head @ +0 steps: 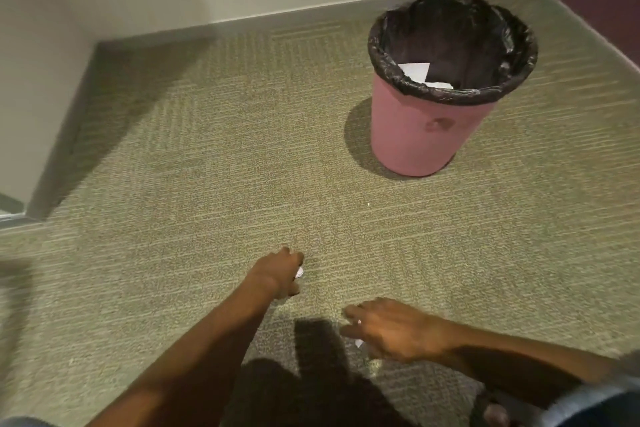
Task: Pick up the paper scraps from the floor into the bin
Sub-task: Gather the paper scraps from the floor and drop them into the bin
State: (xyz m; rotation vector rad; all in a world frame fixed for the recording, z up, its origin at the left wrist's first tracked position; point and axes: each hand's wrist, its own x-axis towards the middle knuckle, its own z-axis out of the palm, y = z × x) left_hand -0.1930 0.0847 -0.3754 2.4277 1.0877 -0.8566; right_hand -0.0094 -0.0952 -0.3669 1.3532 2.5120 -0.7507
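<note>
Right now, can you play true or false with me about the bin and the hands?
1. The bin is pink with a black bag in it. True.
2. The bin is empty. False: white paper lies inside.
3. The left hand holds a crumpled paper scrap. True.
4. The bin lies on its side. False: it stands upright on the carpet.
5. The left hand is over the bin. False: it is low over the carpet, away from the bin.

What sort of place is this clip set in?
Likely the corner of an indoor room or corridor, perhaps an office or hotel: ribbed wall-to-wall carpet, a grey baseboard along the wall, and a pink bin with a black liner.
</note>
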